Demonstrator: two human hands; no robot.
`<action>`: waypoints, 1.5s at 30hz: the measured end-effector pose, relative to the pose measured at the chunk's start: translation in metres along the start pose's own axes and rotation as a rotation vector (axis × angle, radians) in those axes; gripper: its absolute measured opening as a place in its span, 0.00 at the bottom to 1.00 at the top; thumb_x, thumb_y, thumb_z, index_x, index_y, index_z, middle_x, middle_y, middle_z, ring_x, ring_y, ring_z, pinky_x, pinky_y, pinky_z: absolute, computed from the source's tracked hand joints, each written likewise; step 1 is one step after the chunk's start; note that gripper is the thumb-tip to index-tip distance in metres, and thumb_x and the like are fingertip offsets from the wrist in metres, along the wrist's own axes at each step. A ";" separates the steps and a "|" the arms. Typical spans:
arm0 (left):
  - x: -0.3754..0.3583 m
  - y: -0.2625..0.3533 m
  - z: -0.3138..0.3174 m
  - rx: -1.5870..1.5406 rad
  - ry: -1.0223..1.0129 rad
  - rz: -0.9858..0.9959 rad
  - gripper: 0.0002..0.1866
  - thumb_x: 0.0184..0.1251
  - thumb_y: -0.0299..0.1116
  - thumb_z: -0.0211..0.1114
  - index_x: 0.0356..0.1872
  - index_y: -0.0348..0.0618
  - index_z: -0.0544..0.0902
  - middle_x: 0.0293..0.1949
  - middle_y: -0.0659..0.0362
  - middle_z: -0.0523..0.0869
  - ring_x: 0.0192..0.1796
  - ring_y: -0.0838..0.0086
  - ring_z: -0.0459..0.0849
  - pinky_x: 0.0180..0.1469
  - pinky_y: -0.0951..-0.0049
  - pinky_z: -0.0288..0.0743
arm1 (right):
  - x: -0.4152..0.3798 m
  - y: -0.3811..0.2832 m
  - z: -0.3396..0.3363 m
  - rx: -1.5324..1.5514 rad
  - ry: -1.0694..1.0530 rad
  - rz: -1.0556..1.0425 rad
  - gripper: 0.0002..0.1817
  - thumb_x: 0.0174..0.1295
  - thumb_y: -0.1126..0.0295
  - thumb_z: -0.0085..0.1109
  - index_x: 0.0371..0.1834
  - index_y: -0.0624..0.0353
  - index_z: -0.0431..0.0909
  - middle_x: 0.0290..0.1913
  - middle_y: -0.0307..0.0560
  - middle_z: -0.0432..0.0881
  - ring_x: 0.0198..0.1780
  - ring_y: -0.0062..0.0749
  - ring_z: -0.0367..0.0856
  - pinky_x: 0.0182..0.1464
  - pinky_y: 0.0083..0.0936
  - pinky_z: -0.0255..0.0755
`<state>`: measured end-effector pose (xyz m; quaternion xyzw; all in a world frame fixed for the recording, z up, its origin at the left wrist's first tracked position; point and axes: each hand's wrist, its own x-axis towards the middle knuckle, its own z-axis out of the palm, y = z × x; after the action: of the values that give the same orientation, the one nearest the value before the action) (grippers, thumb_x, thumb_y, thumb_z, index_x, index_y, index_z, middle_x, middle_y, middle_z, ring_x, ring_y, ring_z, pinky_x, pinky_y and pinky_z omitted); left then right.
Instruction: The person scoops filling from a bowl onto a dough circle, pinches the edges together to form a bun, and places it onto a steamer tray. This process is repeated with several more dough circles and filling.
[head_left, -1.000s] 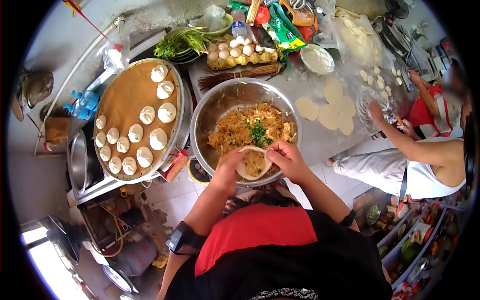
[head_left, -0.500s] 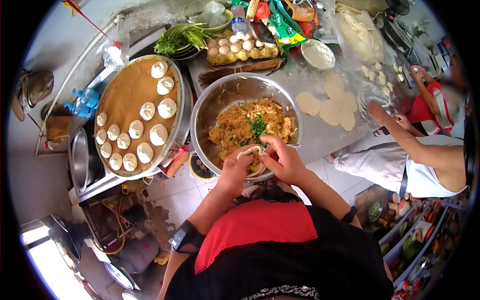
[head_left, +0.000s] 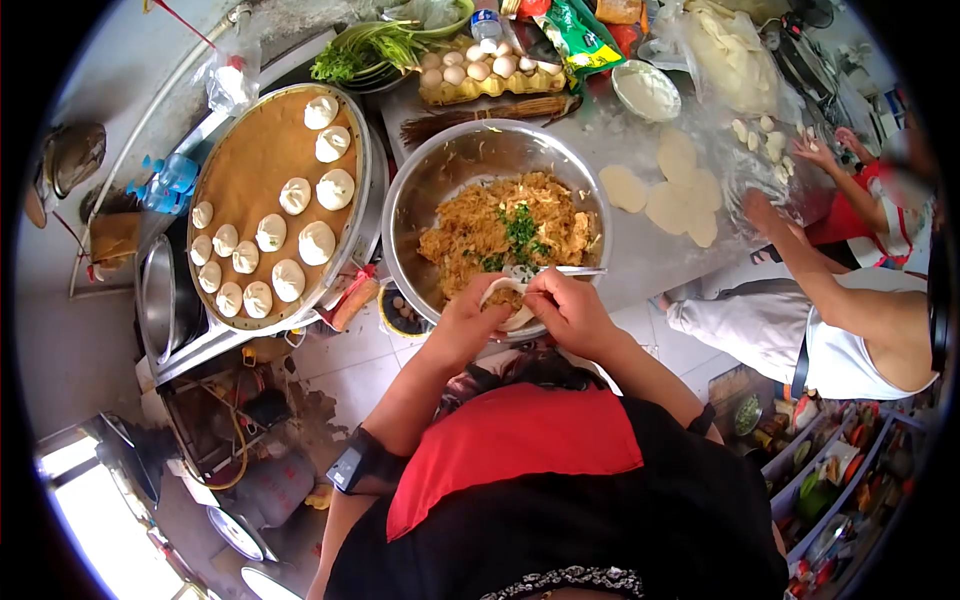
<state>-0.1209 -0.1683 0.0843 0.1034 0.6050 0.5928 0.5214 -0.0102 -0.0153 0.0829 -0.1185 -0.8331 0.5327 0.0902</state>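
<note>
A filled dough wrapper (head_left: pixel 515 311) is held between my two hands over the near rim of a large steel bowl (head_left: pixel 407 185). My left hand (head_left: pixel 468 318) is closed round its left side. At its right edge, the fingers of my right hand (head_left: pixel 563 305) pinch the dough. Orange-brown filling (head_left: pixel 475 222) with chopped greens (head_left: pixel 520 232) lies in the bowl, and a metal utensil handle (head_left: pixel 580 270) rests across the right rim. To the left, a round tray (head_left: pixel 235 150) bears several pleated buns (head_left: pixel 317 243).
Flat dough rounds (head_left: pixel 680 205) and a bowl of white powder (head_left: pixel 647 92) lie on the table (head_left: pixel 600 140). Eggs (head_left: pixel 478 70), a straw brush (head_left: pixel 480 113) and greens (head_left: pixel 365 52) are behind the bowl. Two people (head_left: pixel 850 340) (head_left: pixel 875 205) work at the right.
The wrapper's opening now faces up more, showing filling inside. My right fingers have shifted along its edge. The view has moved slightly, and the hands of the people at the right have moved.
</note>
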 end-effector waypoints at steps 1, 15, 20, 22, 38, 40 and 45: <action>0.003 -0.007 -0.002 0.240 0.019 0.190 0.18 0.62 0.28 0.59 0.53 0.36 0.74 0.41 0.55 0.80 0.42 0.75 0.79 0.42 0.74 0.76 | 0.000 -0.001 0.000 -0.021 -0.017 0.000 0.08 0.62 0.68 0.57 0.38 0.62 0.76 0.27 0.52 0.79 0.28 0.43 0.80 0.30 0.32 0.70; 0.015 -0.010 0.009 0.300 0.079 0.290 0.20 0.62 0.27 0.54 0.56 0.35 0.74 0.46 0.52 0.82 0.47 0.69 0.81 0.52 0.71 0.73 | 0.008 0.000 -0.009 -0.160 0.044 -0.194 0.06 0.59 0.71 0.60 0.37 0.61 0.77 0.31 0.51 0.78 0.32 0.44 0.79 0.33 0.33 0.71; 0.021 -0.003 0.010 0.678 0.075 0.501 0.21 0.61 0.27 0.54 0.57 0.33 0.73 0.45 0.55 0.82 0.46 0.72 0.80 0.51 0.72 0.73 | 0.009 0.002 -0.006 -0.137 0.106 -0.193 0.07 0.60 0.71 0.59 0.38 0.60 0.77 0.29 0.49 0.78 0.31 0.42 0.79 0.33 0.31 0.72; 0.018 0.014 0.014 0.622 0.081 0.466 0.21 0.64 0.30 0.52 0.57 0.34 0.74 0.44 0.56 0.82 0.45 0.73 0.80 0.50 0.71 0.73 | 0.009 0.002 -0.008 -0.021 0.116 -0.070 0.06 0.61 0.71 0.59 0.39 0.60 0.77 0.28 0.46 0.78 0.30 0.34 0.79 0.33 0.28 0.71; 0.032 0.020 0.012 -0.152 -0.171 -0.077 0.39 0.72 0.64 0.28 0.53 0.37 0.74 0.47 0.54 0.81 0.50 0.69 0.80 0.54 0.68 0.75 | 0.010 -0.014 -0.015 -0.050 0.096 -0.138 0.08 0.58 0.68 0.62 0.38 0.59 0.79 0.29 0.48 0.79 0.28 0.36 0.79 0.32 0.27 0.71; 0.034 0.022 0.013 -0.166 -0.180 0.002 0.40 0.71 0.65 0.28 0.54 0.37 0.74 0.48 0.54 0.80 0.51 0.68 0.80 0.54 0.67 0.75 | 0.011 -0.009 -0.015 0.080 0.082 -0.053 0.09 0.59 0.68 0.61 0.40 0.59 0.79 0.30 0.47 0.79 0.28 0.35 0.79 0.33 0.26 0.71; 0.026 0.010 0.027 -0.515 -0.061 -0.169 0.42 0.69 0.68 0.28 0.54 0.37 0.73 0.47 0.54 0.80 0.51 0.69 0.80 0.54 0.67 0.74 | 0.011 -0.041 -0.023 0.044 -0.098 0.134 0.10 0.60 0.68 0.60 0.41 0.60 0.78 0.31 0.48 0.81 0.29 0.27 0.80 0.33 0.24 0.71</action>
<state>-0.1169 -0.1300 0.0859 -0.0657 0.4249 0.6781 0.5960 -0.0187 -0.0082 0.1296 -0.1460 -0.8148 0.5609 0.0161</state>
